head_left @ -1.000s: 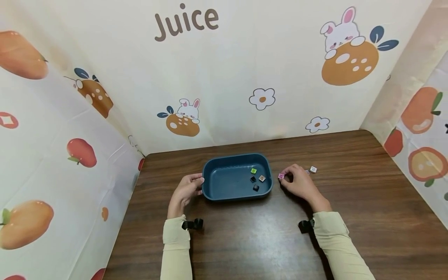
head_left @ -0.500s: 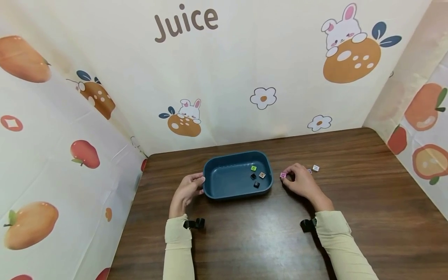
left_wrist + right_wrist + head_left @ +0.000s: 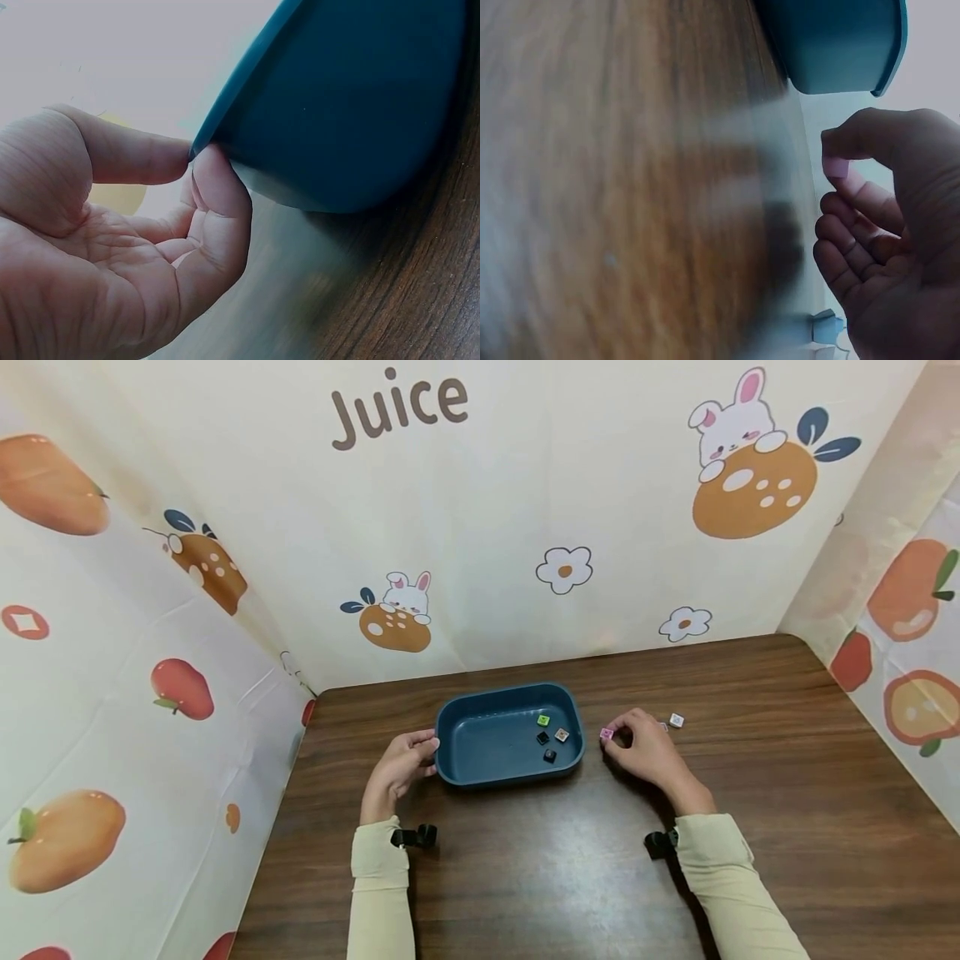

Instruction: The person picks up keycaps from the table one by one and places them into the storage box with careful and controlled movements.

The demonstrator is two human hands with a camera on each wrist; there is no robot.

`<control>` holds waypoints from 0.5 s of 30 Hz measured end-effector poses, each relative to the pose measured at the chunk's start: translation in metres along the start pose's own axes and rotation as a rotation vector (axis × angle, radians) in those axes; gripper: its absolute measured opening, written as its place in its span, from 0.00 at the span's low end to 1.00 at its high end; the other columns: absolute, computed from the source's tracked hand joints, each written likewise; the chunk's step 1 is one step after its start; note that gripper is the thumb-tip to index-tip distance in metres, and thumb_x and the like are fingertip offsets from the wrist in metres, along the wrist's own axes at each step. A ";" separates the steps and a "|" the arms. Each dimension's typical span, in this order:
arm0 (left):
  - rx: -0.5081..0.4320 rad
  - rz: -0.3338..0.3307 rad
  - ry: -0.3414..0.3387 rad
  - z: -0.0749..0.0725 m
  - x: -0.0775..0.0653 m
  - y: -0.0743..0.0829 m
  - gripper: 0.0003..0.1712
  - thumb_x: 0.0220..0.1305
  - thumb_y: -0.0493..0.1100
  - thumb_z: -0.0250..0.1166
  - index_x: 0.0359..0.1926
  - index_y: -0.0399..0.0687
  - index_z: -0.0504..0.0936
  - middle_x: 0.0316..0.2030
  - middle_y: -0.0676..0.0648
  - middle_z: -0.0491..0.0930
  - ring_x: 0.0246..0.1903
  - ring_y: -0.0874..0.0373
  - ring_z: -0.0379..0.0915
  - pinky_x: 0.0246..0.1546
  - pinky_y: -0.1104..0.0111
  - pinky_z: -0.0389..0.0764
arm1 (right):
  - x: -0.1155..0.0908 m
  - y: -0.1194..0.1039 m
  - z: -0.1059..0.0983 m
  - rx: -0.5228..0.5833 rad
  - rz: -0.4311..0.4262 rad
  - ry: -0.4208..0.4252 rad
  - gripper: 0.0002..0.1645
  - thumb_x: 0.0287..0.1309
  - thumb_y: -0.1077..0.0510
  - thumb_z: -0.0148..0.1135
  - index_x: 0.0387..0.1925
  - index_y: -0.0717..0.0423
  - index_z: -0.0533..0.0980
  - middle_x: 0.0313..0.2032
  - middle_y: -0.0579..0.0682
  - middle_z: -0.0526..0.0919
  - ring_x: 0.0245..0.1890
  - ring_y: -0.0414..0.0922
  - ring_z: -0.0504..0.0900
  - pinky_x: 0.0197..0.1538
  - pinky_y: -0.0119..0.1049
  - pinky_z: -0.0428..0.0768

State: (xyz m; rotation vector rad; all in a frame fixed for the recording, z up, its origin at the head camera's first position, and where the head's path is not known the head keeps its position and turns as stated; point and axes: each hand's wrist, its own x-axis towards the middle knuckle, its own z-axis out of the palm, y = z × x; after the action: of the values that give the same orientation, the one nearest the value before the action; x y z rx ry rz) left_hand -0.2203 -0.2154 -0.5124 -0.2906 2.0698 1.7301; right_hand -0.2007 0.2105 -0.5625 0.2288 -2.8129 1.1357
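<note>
Head camera faces forward and down; both close wrist views share the tray [image 3: 483, 747].

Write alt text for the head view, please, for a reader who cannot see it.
A person's left hand grips a dark blue tray holding four small cubes, while the right hand pinches a pink cube right of the tray. A white cube lies farther right on the wooden table.

The tray [image 3: 487, 752] lies on the table [image 3: 525, 877], before the curtain [image 3: 480, 510], with four blocks [image 3: 543, 721] in its right half. The left hand [image 3: 399, 772] is at its left end; the right hand [image 3: 649, 753] is to its right, another block [image 3: 607, 734] between the two (touching the hand). Two more blocks [image 3: 677, 721] lie just right of that hand.
</note>
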 end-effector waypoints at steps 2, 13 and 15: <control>-0.001 -0.003 -0.001 0.000 0.000 0.000 0.27 0.82 0.40 0.56 0.74 0.30 0.68 0.48 0.43 0.82 0.39 0.61 0.78 0.34 0.75 0.82 | 0.000 -0.002 -0.001 0.005 -0.005 0.005 0.07 0.60 0.59 0.72 0.38 0.58 0.84 0.43 0.59 0.83 0.44 0.55 0.80 0.52 0.52 0.77; -0.008 -0.018 0.006 0.001 -0.003 0.004 0.26 0.81 0.39 0.56 0.73 0.31 0.69 0.47 0.43 0.81 0.40 0.60 0.78 0.34 0.75 0.82 | 0.001 -0.018 -0.008 0.002 -0.017 0.012 0.06 0.61 0.59 0.73 0.39 0.57 0.85 0.44 0.58 0.84 0.46 0.56 0.81 0.54 0.54 0.77; -0.008 -0.017 0.005 0.001 -0.002 0.004 0.27 0.81 0.39 0.56 0.73 0.30 0.68 0.47 0.42 0.81 0.40 0.60 0.77 0.34 0.75 0.82 | 0.001 -0.019 -0.010 0.010 -0.015 0.009 0.06 0.61 0.59 0.72 0.39 0.57 0.85 0.44 0.58 0.84 0.46 0.56 0.81 0.53 0.53 0.78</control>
State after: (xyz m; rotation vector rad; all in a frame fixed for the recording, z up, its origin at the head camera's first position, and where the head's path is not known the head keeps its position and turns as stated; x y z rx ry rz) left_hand -0.2196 -0.2136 -0.5082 -0.3145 2.0579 1.7301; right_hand -0.1977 0.2038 -0.5417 0.2443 -2.7938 1.1456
